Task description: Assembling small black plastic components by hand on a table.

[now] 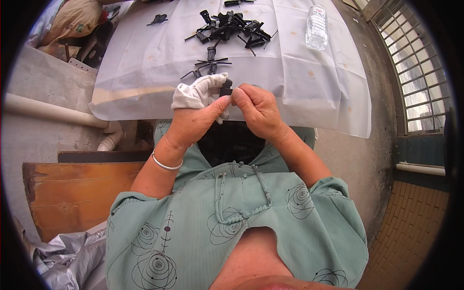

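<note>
Black part [225,88] between gloved left fingers [209,86] and bare right fingers [243,100], both sets closed on it.

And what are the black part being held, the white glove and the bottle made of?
Black part: probably moulded plastic, dull and angular, though coated metal is possible.
White glove: apparently soft, matte fabric, judging by its creases.
Bottle: likely clear plastic, glossy and transparent with bright glints.

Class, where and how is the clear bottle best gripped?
Probably around the middle of the clear bottle, with the right hand coming from its right: the body is long and narrow, and the heap of black parts lies to its left.
</note>
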Action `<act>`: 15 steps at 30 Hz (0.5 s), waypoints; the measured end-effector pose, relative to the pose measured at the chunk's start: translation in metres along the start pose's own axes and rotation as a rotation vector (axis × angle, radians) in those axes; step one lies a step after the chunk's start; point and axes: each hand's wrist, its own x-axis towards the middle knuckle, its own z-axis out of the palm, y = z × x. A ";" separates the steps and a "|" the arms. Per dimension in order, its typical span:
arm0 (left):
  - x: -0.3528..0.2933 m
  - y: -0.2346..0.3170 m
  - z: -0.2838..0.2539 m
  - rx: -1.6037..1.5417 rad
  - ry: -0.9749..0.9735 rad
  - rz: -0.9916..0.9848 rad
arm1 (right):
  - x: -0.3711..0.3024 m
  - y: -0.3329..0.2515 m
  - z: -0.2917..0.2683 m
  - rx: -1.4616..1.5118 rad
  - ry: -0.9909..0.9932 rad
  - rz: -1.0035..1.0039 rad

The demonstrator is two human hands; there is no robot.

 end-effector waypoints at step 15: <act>-0.001 -0.011 0.002 0.579 0.119 0.339 | 0.007 0.008 0.014 0.241 -0.051 0.229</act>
